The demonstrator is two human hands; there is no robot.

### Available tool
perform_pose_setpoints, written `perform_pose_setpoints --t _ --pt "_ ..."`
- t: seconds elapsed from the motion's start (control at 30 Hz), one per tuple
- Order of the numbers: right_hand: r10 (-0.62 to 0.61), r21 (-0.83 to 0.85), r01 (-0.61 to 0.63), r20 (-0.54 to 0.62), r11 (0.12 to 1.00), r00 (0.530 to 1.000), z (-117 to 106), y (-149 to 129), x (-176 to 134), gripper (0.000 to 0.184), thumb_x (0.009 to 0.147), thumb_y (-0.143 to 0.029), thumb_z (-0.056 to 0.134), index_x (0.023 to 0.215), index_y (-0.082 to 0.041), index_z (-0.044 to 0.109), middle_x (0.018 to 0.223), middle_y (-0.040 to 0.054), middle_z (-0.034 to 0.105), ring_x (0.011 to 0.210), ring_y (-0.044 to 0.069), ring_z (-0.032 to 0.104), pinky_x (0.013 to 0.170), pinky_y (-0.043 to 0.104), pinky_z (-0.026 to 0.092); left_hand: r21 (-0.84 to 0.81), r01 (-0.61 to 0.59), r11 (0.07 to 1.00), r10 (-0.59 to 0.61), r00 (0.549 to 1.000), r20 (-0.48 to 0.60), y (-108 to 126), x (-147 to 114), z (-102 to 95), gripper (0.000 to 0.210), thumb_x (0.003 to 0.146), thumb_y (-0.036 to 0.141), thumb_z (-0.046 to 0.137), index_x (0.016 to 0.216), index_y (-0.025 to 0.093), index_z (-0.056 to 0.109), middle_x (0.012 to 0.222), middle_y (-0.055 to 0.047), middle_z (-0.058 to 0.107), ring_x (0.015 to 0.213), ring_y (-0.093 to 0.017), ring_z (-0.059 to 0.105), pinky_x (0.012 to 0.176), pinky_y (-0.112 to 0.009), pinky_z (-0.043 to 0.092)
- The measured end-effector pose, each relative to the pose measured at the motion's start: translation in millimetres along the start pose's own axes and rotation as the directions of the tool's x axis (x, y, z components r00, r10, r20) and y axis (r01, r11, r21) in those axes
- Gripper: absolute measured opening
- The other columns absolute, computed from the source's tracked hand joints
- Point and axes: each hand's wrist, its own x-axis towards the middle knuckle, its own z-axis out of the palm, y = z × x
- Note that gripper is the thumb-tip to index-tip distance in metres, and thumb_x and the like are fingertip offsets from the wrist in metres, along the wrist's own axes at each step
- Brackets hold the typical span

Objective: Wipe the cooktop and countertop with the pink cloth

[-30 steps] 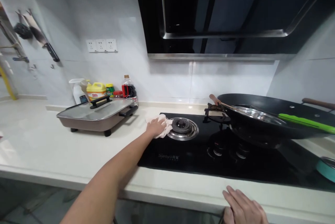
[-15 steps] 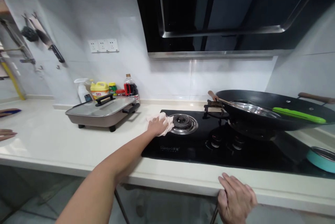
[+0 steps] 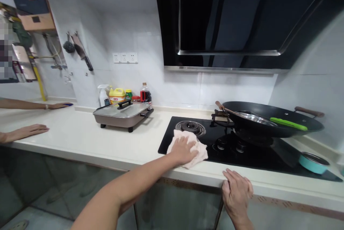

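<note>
My left hand (image 3: 183, 150) presses a pale pink cloth (image 3: 201, 149) down on the front left of the black glass gas stove (image 3: 174, 124), with its fingers spread over it. Part of the cloth hangs past the stove's front edge onto the white countertop (image 3: 134, 151). Just behind the cloth is the left burner (image 3: 189, 127). My right hand (image 3: 238, 190) rests on the counter's front edge, its fingers stretched out on top and holding nothing.
A black wok (image 3: 282, 129) with a steel lid and green-handled utensil sits on the right burner. Near it stands a turquoise bowl (image 3: 313, 163). Left are a lidded electric pan (image 3: 120, 115) and bottles. Another person's hands (image 3: 32, 129) lie on the counter's far left.
My left hand has slid the cloth from beside the left burner toward me and right, to the stove's front edge. The view has turned left; my right hand stays at the counter edge.
</note>
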Motion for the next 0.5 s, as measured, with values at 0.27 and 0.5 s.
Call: perform_pose_setpoints --t 0.27,0.5 --pt "0.292 0.127 -0.319 0.196 0.939 0.936 -18.2 -8.0 24.0 0.042 0.104 -0.05 0.042 0.104 -0.023 0.073 0.113 0.0105 0.075 0.109 0.03 0.066 0.105 0.052 0.041 -0.079 -0.222 0.972 0.22 0.975 -0.031 39.0 -44.7 10.0 0.075 0.098 0.071 0.041 0.161 0.029 0.042 0.172 -0.015 0.031 0.157 -0.041 0.026 0.125 -0.068 0.017" --pt "0.163 0.246 -0.315 0.488 0.917 0.857 -7.8 -42.8 98.7 0.046 0.102 -0.052 0.041 0.125 -0.025 0.071 0.144 0.0126 0.062 0.137 0.029 0.054 0.115 0.047 0.041 -0.291 -0.267 0.919 0.234 0.962 -0.142 -1.7 -55.0 -13.9 0.079 0.098 0.063 0.048 0.164 0.021 0.036 0.169 -0.015 0.038 0.155 -0.033 0.036 0.125 -0.051 0.03"
